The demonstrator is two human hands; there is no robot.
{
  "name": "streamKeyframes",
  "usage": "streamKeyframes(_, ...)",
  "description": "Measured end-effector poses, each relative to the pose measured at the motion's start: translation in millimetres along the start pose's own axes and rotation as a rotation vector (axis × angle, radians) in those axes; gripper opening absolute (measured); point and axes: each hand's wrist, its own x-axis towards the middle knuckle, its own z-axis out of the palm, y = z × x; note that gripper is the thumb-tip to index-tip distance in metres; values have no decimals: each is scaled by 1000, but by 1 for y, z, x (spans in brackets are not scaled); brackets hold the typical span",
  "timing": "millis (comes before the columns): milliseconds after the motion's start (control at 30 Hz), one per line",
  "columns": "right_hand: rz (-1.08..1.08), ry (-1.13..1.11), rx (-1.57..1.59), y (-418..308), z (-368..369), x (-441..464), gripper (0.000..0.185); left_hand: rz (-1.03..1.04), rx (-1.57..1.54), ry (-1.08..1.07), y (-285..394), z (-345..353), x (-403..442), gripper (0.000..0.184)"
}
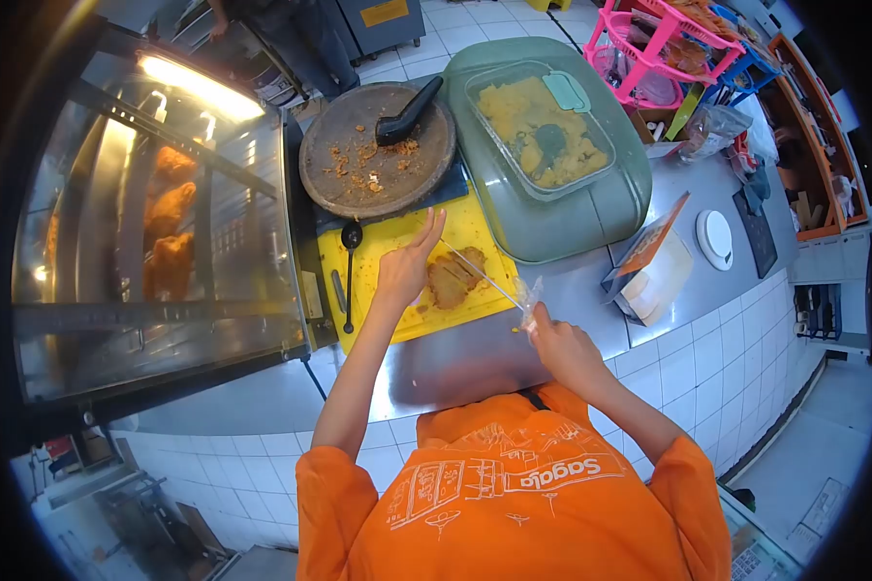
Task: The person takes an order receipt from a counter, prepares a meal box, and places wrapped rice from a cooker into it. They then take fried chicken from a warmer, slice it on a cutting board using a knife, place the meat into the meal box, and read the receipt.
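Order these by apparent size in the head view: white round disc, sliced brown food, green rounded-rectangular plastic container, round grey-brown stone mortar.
1. Green plastic container
2. Stone mortar
3. Sliced brown food
4. White disc

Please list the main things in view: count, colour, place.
Rectangular plastic board: 1, yellow, centre
Sliced food: 1 portion, brown, on board
Thin metal knife: 1, silver, over board
Long spoon: 1, black, board's left
Round stone mortar: 1, brown, behind board
Curved pestle: 1, black, in mortar
Rounded tub: 1, green, mortar's right
Plastic box: 1, clear, on tub
Glass case: 1, silver, left
Plastic rack: 1, pink, upper right
Left hand: 1, over board
Right hand: 1, on knife
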Motion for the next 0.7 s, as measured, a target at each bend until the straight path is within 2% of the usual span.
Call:
streamKeyframes(267, 36, -96, -38, 4, 0, 14, 25, -16, -24, 0, -7, 16, 3, 90)
streamKeyframes(467, 54, -74, 163, 62, 68, 29, 36, -25, 102, -2, -16, 13, 14, 93)
streamKeyframes(533, 40, -90, 213, 65, 62, 30, 38, -12, 183, 20, -11, 14, 21, 92)
streamKeyframes(700, 24, -80, 192, 47, 34, 14, 40, -42, 98, 83, -5, -9, 3, 91)
